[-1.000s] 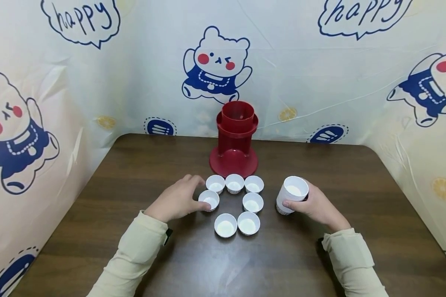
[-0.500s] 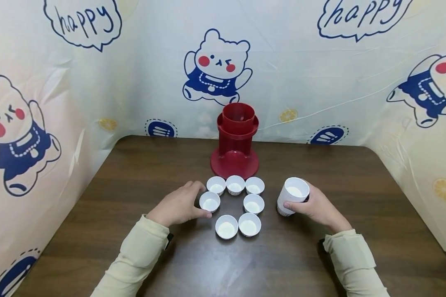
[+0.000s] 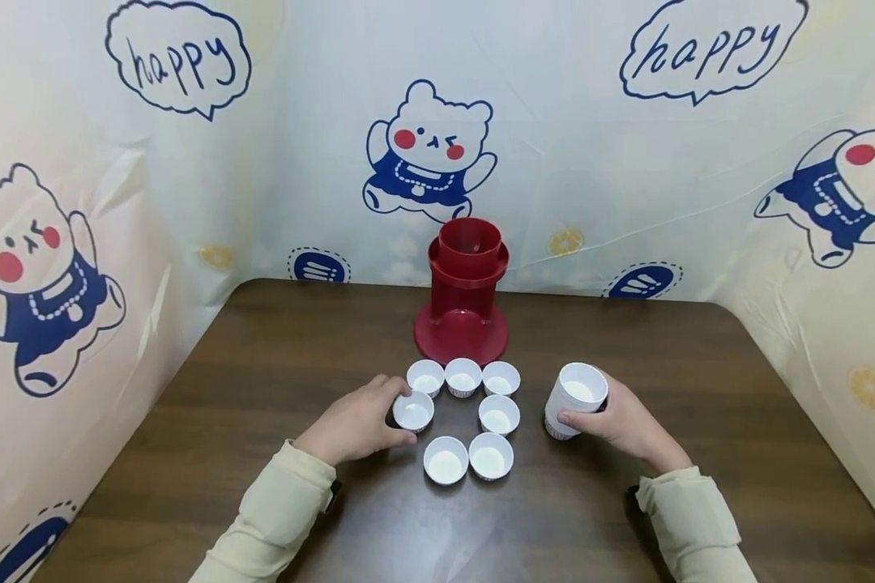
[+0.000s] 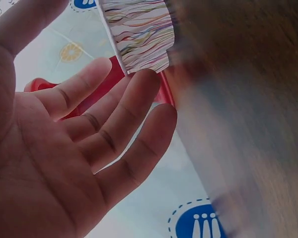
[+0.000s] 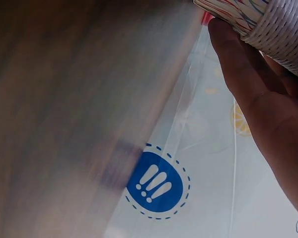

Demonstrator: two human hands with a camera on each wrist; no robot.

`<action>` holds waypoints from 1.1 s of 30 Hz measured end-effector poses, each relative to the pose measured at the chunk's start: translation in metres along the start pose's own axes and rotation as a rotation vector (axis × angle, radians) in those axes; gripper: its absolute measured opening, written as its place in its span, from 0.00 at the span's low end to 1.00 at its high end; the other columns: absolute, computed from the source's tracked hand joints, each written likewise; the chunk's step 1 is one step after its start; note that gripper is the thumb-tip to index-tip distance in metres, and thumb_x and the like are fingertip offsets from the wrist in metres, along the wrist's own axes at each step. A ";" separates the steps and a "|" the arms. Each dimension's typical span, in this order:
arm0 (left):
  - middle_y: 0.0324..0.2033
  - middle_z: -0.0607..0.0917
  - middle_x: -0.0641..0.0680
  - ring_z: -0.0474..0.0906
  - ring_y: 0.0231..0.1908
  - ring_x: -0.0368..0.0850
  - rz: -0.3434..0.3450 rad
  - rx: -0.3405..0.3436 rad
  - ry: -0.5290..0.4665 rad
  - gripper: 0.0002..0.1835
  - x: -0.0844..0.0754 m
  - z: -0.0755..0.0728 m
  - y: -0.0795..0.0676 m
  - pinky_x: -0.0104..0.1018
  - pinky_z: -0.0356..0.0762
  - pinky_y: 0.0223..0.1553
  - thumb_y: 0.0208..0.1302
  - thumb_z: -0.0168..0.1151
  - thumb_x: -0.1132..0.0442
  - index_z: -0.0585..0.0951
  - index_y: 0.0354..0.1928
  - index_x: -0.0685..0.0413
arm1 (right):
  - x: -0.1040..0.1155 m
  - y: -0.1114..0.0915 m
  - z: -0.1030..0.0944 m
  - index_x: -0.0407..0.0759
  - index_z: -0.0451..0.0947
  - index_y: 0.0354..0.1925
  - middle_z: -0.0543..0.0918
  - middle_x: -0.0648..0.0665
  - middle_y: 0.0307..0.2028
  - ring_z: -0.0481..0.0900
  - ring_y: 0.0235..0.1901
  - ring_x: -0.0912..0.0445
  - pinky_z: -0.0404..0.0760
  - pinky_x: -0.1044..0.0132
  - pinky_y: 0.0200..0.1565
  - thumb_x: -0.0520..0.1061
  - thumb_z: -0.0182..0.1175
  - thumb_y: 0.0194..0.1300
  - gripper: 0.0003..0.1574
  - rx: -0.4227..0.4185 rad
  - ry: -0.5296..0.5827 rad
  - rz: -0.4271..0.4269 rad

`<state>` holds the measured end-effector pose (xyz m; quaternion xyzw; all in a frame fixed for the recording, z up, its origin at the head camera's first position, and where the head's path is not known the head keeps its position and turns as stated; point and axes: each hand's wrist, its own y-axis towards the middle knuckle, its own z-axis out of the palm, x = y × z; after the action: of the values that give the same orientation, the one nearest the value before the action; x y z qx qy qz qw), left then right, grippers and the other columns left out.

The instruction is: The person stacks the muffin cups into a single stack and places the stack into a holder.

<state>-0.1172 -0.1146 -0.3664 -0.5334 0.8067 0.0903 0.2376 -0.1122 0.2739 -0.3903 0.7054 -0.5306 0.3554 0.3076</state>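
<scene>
Where the head camera looks down, the left hand [image 3: 360, 421] reaches round a white cup [image 3: 413, 411], thumb on its near side and fingers on its far side, loosely bent rather than clenched; whether the fingertips press it, I cannot tell. Just beyond that hand's fingertips runs a row of three cups [image 3: 463, 377], with a red stand [image 3: 467, 304] behind them. Two front cups [image 3: 446, 461] sit near its thumb, to the right, and a side cup [image 3: 499, 414] lies farther right, between both hands. The right hand [image 3: 630, 421] grips a stack of cups [image 3: 572, 398], thumb across the near side.

In the left wrist view, the white cup, marked with coloured wavy lines, is just past the relaxed fingertips.

In the right wrist view, the stack's layered rims lie against the right hand's fingers [image 5: 243, 74].
</scene>
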 end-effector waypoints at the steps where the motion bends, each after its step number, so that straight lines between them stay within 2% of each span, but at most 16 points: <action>1: 0.46 0.78 0.52 0.79 0.44 0.48 -0.004 0.000 -0.002 0.30 0.000 0.001 0.000 0.47 0.78 0.50 0.53 0.80 0.52 0.77 0.54 0.54 | -0.001 -0.001 0.001 0.34 0.72 0.59 0.81 0.43 0.45 0.78 0.44 0.49 0.78 0.54 0.49 0.46 0.77 0.56 0.38 -0.002 -0.001 0.003; 8: 0.52 0.80 0.55 0.79 0.49 0.50 -0.021 -0.006 -0.033 0.35 -0.001 0.006 -0.001 0.49 0.77 0.53 0.52 0.80 0.53 0.75 0.60 0.57 | -0.001 -0.004 0.002 0.33 0.72 0.59 0.81 0.43 0.45 0.78 0.44 0.50 0.78 0.55 0.48 0.45 0.77 0.56 0.38 -0.004 0.006 -0.001; 14: 0.48 0.81 0.54 0.80 0.46 0.49 -0.016 -0.029 0.001 0.33 -0.002 0.010 0.002 0.48 0.78 0.50 0.52 0.80 0.52 0.79 0.57 0.58 | -0.003 -0.005 0.001 0.33 0.71 0.59 0.82 0.43 0.46 0.78 0.45 0.49 0.78 0.52 0.49 0.46 0.77 0.56 0.38 -0.006 -0.002 0.002; 20: 0.50 0.80 0.54 0.80 0.47 0.51 -0.028 -0.023 0.001 0.37 -0.001 0.014 0.003 0.49 0.78 0.51 0.51 0.81 0.50 0.78 0.60 0.58 | -0.005 -0.007 0.002 0.34 0.72 0.58 0.82 0.43 0.44 0.78 0.44 0.48 0.78 0.54 0.48 0.46 0.77 0.55 0.37 -0.018 -0.007 -0.005; 25: 0.48 0.81 0.53 0.80 0.46 0.49 -0.004 -0.031 -0.007 0.32 0.000 0.017 0.002 0.48 0.78 0.51 0.51 0.80 0.52 0.80 0.56 0.56 | -0.008 -0.008 0.005 0.34 0.72 0.57 0.82 0.44 0.44 0.79 0.43 0.49 0.79 0.57 0.47 0.46 0.77 0.55 0.37 -0.019 -0.002 -0.014; 29: 0.48 0.81 0.53 0.79 0.46 0.49 -0.003 -0.042 -0.034 0.29 0.002 0.013 0.001 0.48 0.77 0.53 0.53 0.79 0.54 0.79 0.55 0.57 | -0.007 -0.006 0.007 0.35 0.73 0.57 0.82 0.44 0.43 0.79 0.43 0.49 0.79 0.56 0.47 0.47 0.77 0.55 0.37 -0.036 -0.010 -0.022; 33: 0.49 0.81 0.53 0.78 0.48 0.49 0.013 -0.064 -0.084 0.29 0.005 0.001 0.003 0.48 0.75 0.55 0.56 0.78 0.54 0.78 0.57 0.58 | -0.004 -0.002 0.007 0.35 0.72 0.58 0.82 0.44 0.44 0.79 0.44 0.49 0.79 0.51 0.48 0.48 0.77 0.55 0.39 -0.060 -0.026 -0.019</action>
<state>-0.1212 -0.1167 -0.3697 -0.5313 0.7962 0.1397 0.2534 -0.1101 0.2707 -0.3977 0.7054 -0.5382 0.3274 0.3250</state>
